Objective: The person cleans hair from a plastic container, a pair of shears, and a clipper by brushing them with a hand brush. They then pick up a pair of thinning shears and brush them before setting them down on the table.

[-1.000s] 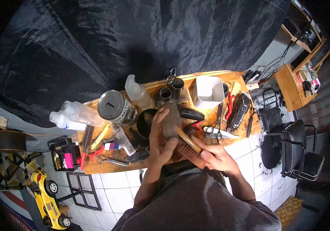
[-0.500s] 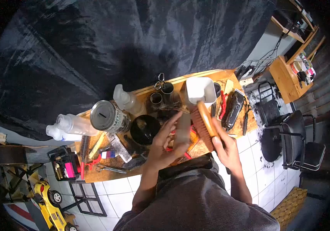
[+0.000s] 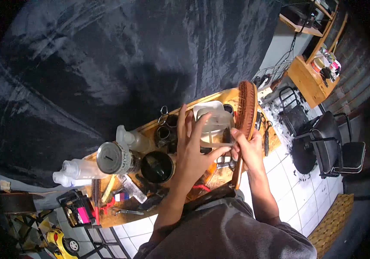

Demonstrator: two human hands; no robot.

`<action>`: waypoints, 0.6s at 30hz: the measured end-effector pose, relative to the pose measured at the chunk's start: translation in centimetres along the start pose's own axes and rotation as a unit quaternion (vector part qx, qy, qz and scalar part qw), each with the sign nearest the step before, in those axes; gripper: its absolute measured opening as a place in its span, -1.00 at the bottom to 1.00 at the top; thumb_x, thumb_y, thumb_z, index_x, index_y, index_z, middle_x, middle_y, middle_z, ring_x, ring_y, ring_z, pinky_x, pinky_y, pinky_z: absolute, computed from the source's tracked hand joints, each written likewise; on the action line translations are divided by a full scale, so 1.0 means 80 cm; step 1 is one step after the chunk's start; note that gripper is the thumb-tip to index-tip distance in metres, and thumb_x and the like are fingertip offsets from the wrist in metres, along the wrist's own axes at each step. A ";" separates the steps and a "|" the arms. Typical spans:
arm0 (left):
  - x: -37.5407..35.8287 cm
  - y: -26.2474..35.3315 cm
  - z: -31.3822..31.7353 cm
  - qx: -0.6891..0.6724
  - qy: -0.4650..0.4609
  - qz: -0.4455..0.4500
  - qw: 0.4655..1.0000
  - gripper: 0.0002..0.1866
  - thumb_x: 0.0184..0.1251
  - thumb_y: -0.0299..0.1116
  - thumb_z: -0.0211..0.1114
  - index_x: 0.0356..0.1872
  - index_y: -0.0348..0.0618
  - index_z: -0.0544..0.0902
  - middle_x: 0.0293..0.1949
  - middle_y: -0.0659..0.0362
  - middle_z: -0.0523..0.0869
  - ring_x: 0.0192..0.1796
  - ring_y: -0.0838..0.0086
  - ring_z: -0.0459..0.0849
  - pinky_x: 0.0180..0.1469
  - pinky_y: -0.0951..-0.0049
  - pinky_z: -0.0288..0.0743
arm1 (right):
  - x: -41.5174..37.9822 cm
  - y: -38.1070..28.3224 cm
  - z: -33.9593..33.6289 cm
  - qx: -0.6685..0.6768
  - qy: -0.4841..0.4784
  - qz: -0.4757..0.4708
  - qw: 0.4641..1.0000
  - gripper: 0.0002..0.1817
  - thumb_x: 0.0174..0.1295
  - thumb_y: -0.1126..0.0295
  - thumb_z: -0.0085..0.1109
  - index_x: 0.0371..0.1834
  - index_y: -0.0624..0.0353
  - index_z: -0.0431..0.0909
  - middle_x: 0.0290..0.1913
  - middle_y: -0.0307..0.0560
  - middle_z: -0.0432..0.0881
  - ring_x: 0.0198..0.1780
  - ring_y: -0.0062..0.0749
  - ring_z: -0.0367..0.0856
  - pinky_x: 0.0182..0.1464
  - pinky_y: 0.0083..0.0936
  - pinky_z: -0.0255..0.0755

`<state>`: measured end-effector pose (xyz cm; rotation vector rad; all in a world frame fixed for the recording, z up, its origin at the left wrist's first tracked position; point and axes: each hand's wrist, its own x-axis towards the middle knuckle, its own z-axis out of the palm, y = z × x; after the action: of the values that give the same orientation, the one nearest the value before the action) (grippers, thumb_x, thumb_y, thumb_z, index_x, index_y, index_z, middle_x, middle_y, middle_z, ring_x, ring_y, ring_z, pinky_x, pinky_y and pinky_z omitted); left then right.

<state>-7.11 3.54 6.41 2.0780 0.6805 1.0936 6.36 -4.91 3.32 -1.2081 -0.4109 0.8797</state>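
Brush (image 3: 246, 113) and clear container (image 3: 216, 128) are held in the hands (image 3: 250, 152).

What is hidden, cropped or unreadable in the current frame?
All in the head view:
White bin: inside mostly hidden by the clear container.
Brush: middle partly covered by the right hand.
Tin: side lettering too small.
Yellow toy vehicle: cut off by the bottom edge.
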 end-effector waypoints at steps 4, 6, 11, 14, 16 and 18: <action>-0.002 -0.036 0.027 0.012 0.001 -0.028 1.000 -0.26 -0.26 -0.38 0.60 0.10 -0.13 0.49 0.34 -0.11 0.27 0.31 0.09 0.38 0.24 0.21 0.41 | 0.023 0.001 0.001 -0.006 0.016 -0.021 1.000 -0.89 0.22 0.50 0.15 -0.29 0.30 0.43 -0.63 -0.27 0.42 -0.71 -0.67 0.33 -0.70 -0.65 0.33; -0.001 -0.048 0.035 -0.011 0.006 -0.050 0.999 -0.30 -0.26 -0.37 0.61 0.05 -0.14 0.52 0.33 -0.09 0.29 0.31 0.10 0.39 0.19 0.26 0.47 | 0.036 0.005 -0.004 -0.022 0.003 -0.025 0.999 -0.88 0.21 0.51 0.15 -0.28 0.32 0.44 -0.60 -0.26 0.45 -0.69 -0.65 0.37 -0.67 -0.62 0.40; -0.003 -0.064 0.040 0.028 0.013 -0.029 0.999 -0.36 -0.22 -0.30 0.59 -0.01 -0.17 0.53 0.30 -0.13 0.30 0.29 0.00 0.36 0.24 0.15 0.35 | 0.052 0.017 -0.004 -0.068 0.008 -0.052 0.996 -0.82 0.15 0.51 0.20 -0.23 0.35 0.46 -0.53 -0.20 0.53 -0.64 -0.63 0.45 -0.65 -0.63 0.43; -0.004 -0.059 0.039 0.012 -0.004 -0.041 0.999 -0.41 -0.14 -0.34 0.56 0.01 -0.16 0.53 0.30 -0.17 0.32 0.32 0.00 0.34 0.27 0.18 0.33 | 0.055 0.020 -0.002 -0.080 0.012 -0.063 0.995 -0.78 0.14 0.53 0.21 -0.18 0.37 0.46 -0.46 -0.18 0.56 -0.61 -0.63 0.48 -0.63 -0.63 0.46; -0.007 -0.060 0.038 0.033 -0.014 -0.025 0.999 -0.46 -0.05 -0.38 0.50 0.03 -0.13 0.53 0.30 -0.19 0.31 0.32 -0.02 0.35 0.28 0.18 0.32 | 0.057 0.021 -0.003 -0.094 0.018 -0.069 0.993 -0.77 0.14 0.53 0.21 -0.17 0.37 0.46 -0.44 -0.17 0.57 -0.59 -0.62 0.50 -0.61 -0.63 0.48; -0.008 -0.061 0.036 0.023 -0.031 -0.047 0.998 -0.50 -0.01 -0.42 0.46 0.03 -0.14 0.53 0.32 -0.20 0.29 0.31 -0.04 0.36 0.28 0.17 0.31 | 0.059 0.019 0.000 -0.106 0.026 -0.073 0.991 -0.77 0.14 0.53 0.20 -0.16 0.38 0.46 -0.43 -0.17 0.57 -0.58 -0.61 0.51 -0.60 -0.63 0.50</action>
<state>-5.63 5.26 1.19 2.0868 0.7705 0.9645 8.72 -1.15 1.12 -1.3747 -0.5530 0.6894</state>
